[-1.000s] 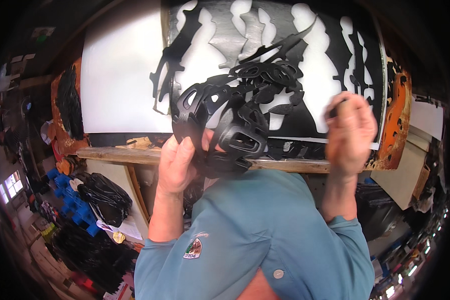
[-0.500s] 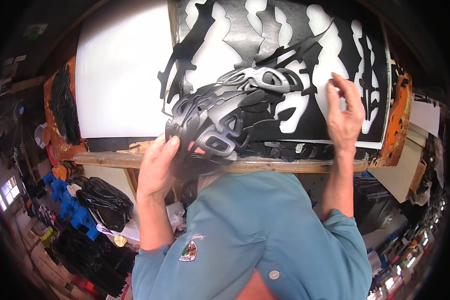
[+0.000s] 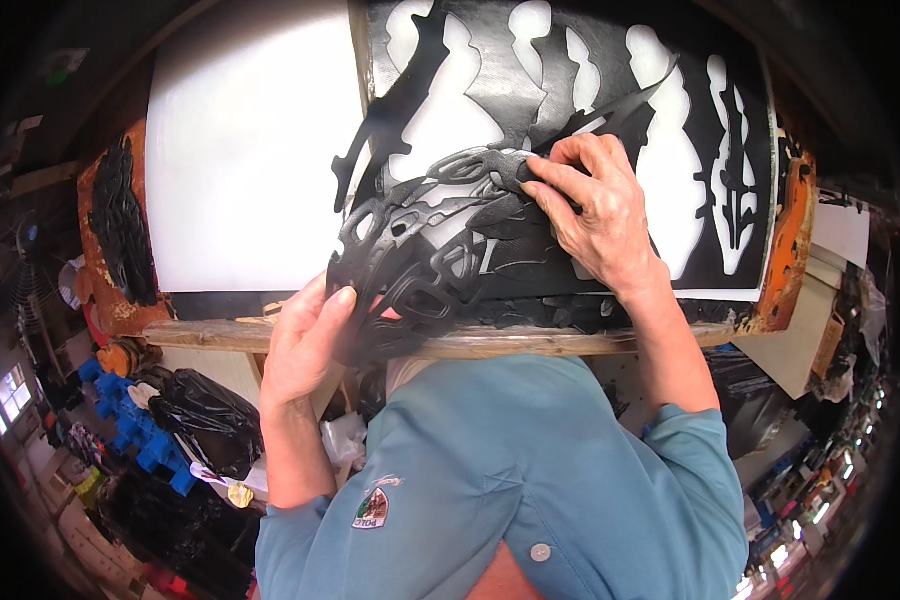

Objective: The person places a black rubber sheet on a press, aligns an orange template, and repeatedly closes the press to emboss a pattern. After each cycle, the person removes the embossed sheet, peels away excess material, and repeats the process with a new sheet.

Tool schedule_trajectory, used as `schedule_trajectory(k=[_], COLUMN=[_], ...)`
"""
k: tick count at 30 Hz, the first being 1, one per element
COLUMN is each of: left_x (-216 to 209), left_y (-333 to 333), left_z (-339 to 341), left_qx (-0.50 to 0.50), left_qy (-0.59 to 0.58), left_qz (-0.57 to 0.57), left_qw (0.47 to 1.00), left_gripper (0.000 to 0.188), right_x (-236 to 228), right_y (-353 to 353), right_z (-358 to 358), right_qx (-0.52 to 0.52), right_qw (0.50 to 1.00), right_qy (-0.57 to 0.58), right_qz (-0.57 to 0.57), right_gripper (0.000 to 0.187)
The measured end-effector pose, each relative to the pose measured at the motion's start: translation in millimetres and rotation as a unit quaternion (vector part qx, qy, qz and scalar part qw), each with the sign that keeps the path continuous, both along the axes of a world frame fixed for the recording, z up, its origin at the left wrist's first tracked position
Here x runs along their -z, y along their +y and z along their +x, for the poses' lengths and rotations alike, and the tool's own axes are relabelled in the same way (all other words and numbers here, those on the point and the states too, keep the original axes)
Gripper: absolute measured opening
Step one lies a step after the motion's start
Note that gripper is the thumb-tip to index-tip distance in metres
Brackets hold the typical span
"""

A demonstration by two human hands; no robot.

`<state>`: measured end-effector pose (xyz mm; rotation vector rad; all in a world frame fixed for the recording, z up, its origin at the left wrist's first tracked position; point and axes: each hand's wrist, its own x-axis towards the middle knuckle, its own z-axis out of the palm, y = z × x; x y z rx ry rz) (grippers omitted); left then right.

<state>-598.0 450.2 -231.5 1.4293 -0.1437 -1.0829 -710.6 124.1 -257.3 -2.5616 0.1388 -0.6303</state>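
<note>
Left fingers (image 3: 343, 300) clamped a bundle of black cut-outs (image 3: 420, 268); right fingers (image 3: 562, 176) pinched its far end, long axis slanting leftward, bodyward from them.

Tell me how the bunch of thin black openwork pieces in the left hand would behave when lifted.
The bunch of thin black openwork pieces would probably flop: its strips bend and curl beyond the left hand. It is probably light for its size, since the pieces are thin with large openings. Its overlapping loops may snag on one another.
</note>
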Motion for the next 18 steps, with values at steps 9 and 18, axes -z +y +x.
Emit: schedule_trajectory(k=[9, 18], left_x=[-13.1, -21.5], left_y=[-3.2, -1.6], left_z=[9.7, 23.4], left_qx=[0.038, 0.093], left_qy=[-0.062, -0.11], left_qz=[0.034, 0.005], left_qw=[0.997, 0.99], left_gripper=[0.031, 0.028], right_x=[1.5, -34.3], right_y=[9.7, -15.9], right_z=[-0.5, 19.9], right_qx=[0.008, -0.113], right_qw=[1.0, 0.978], right_qy=[0.004, 0.145], right_qz=[-0.028, -0.097], right_gripper=[0.024, 0.017])
